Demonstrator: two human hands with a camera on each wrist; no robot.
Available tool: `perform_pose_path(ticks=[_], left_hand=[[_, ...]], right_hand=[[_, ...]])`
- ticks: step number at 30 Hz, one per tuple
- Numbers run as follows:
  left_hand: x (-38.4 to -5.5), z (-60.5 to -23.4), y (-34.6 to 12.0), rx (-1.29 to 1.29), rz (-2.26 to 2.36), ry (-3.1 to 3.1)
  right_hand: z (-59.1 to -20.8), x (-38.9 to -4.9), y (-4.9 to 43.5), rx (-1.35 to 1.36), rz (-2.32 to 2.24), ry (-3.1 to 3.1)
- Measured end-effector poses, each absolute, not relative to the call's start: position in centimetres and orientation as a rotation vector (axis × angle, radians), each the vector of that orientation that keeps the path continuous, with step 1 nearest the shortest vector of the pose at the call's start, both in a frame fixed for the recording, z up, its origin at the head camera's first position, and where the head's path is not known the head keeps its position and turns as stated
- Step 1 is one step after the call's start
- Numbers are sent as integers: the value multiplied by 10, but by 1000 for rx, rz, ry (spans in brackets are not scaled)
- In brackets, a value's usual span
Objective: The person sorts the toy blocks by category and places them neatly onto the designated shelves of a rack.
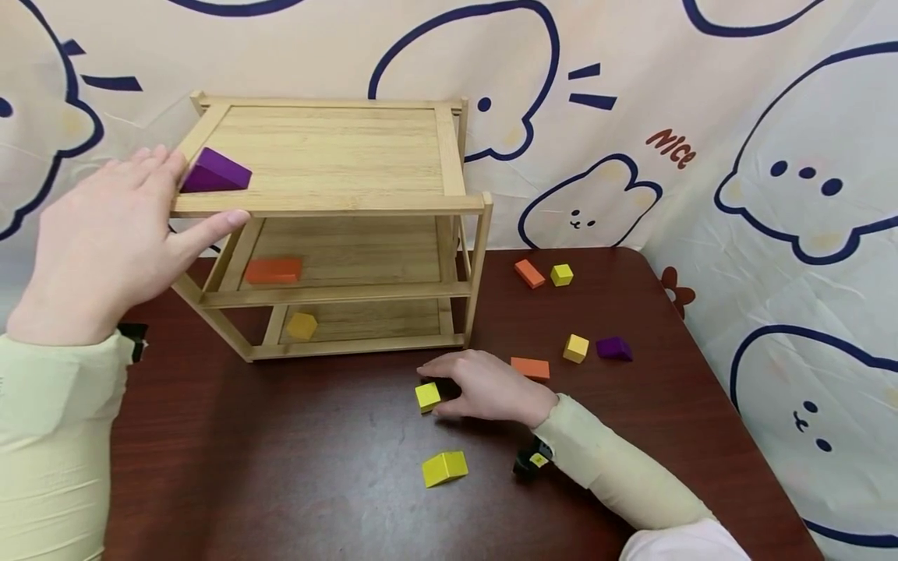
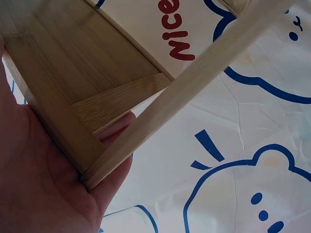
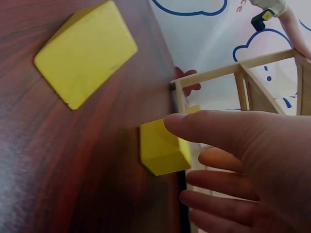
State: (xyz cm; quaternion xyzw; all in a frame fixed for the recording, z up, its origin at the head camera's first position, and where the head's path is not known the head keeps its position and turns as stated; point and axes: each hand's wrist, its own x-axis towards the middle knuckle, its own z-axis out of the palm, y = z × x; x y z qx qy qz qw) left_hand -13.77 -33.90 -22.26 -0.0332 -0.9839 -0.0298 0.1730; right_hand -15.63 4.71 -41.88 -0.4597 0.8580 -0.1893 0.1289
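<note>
My left hand (image 1: 105,226) grips the near-left top corner of a three-tier wooden shelf (image 1: 337,156); its thumb lies along the front edge. In the left wrist view, fingertips (image 2: 119,128) show round the shelf's post. A purple block (image 1: 217,171) with a sloped side sits on the top tier, beside that hand. My right hand (image 1: 484,386) is at a yellow cube (image 1: 427,397) on the table, thumb and fingers spread about it. In the right wrist view, the thumb overlaps the cube (image 3: 163,150), while the other fingers look apart from it.
A yellow sloped block (image 1: 445,468) lies nearer me. An orange block (image 1: 273,270) is on the middle tier, a yellow block (image 1: 302,326) on the bottom. Rightward on the dark table (image 1: 316,467) are orange blocks (image 1: 529,368), yellow cubes (image 1: 576,348) and a purple block (image 1: 613,348).
</note>
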Motion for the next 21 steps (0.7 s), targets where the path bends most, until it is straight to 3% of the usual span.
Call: perform_pose_path(ticks=[21], left_hand=[[-135,-223,-340,-122,-108,-2747]], right_hand=[[-434,-158,42,-1412,-584,2443]])
